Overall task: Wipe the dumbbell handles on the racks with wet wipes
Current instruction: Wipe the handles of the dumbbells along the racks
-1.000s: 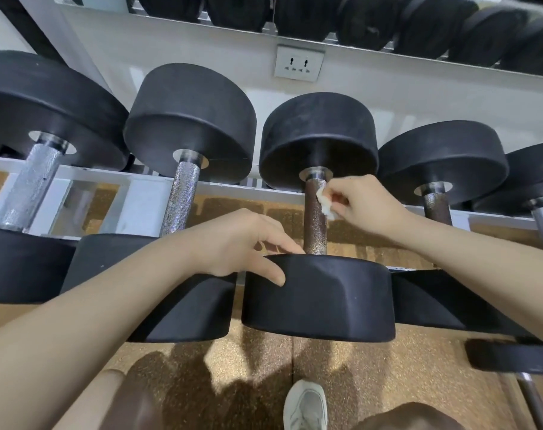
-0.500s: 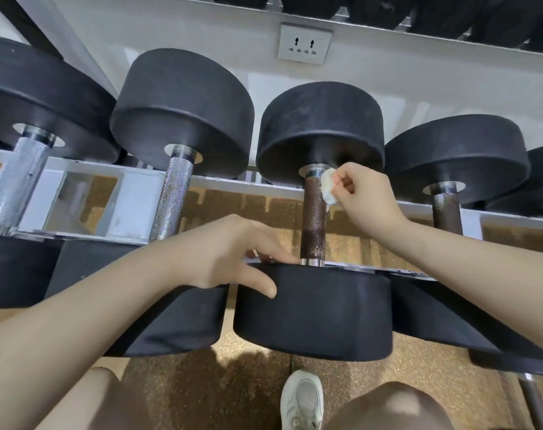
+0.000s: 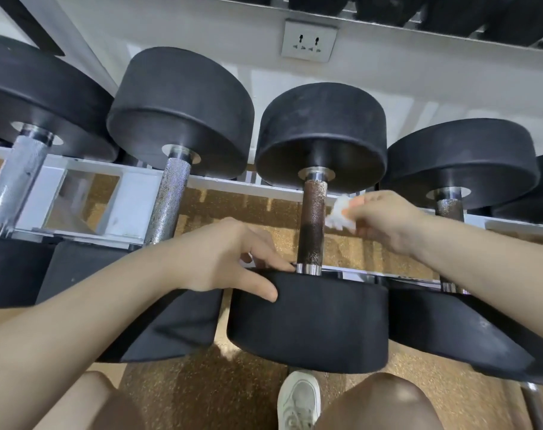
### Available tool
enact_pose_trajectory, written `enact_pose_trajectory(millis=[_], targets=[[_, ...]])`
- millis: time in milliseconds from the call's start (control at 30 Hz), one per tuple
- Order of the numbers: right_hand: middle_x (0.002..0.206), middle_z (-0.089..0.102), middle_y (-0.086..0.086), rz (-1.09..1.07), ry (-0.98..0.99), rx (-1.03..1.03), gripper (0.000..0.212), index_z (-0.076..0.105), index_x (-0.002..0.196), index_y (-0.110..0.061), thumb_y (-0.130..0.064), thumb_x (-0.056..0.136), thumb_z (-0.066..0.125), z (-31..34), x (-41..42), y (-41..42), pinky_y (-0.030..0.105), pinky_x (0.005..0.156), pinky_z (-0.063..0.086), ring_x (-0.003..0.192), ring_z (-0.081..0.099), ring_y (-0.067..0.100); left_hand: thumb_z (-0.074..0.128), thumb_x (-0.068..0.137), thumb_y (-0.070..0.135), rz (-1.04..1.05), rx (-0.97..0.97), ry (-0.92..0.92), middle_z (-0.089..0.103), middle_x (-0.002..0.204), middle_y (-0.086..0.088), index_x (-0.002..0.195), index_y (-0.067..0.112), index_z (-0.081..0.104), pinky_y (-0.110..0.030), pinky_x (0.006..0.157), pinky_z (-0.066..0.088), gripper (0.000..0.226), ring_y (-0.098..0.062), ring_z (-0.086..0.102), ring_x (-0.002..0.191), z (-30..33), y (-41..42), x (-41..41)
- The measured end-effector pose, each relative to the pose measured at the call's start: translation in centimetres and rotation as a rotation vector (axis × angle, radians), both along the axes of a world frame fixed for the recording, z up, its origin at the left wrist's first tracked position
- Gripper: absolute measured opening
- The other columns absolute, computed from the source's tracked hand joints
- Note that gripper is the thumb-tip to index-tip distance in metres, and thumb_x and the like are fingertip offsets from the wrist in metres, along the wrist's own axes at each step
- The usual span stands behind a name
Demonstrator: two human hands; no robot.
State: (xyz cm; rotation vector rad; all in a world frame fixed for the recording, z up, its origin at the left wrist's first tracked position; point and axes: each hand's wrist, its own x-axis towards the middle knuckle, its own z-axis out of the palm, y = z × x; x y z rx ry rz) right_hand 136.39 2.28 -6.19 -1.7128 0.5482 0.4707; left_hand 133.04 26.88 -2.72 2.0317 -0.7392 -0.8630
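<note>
While the left hand [image 3: 223,259] grips its weight, the right hand [image 3: 385,221] pinches a wipe [image 3: 340,216] beside the handle [image 3: 312,223] (rusty brown).

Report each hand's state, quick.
Left hand: grips the near weight head, steadying it.
Right hand: pinches a wet wipe beside the handle.
</note>
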Motion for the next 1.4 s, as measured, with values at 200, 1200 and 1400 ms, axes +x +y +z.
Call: enact_pose_trajectory(millis=[200,1200,1400], targets=[[0.077,0.057,0.005,-0.275,0.029,0.231,0.023,0.058,0.077,-0.008,0.007,0.090,0.047,0.1,2.3,2.0,0.011,0.040,0.045,0.064,0.054,0.011,0.076,0.066,0.037,-0.036,-0.010,-0.012,0.062,0.091,0.013,0.097,0.053,0.060,-0.009,0.074,0.039,0.038,0.001,0.055,0.084,0.1,0.0,0.0],[0.054,0.046,0.009,0.516,0.248,-0.285,0.024,0.062,0.058,-0.004,0.010,0.077,0.058,1.4,-3.1,2.0,0.018,0.043,0.027,0.044,0.034,0.011,0.072,0.062,0.037,0.007,-0.048,-0.015,0.063,0.087,0.007,0.098,0.041,0.068,-0.020,0.085,0.044,0.036,-0.009,0.058,0.086,-0.4,0.1,-0.4],[0.060,0.055,0.009,0.055,-0.251,-0.283,0.012,0.066,0.079,0.007,-0.001,0.084,0.058,0.9,-0.6,2.0,0.021,0.052,0.037,0.052,0.044,0.012,0.071,0.062,0.038,0.002,-0.051,-0.023,0.061,0.087,0.007,0.097,0.042,0.068,-0.021,0.083,0.045,0.035,-0.007,0.058,0.084,-0.3,0.1,-0.5]])
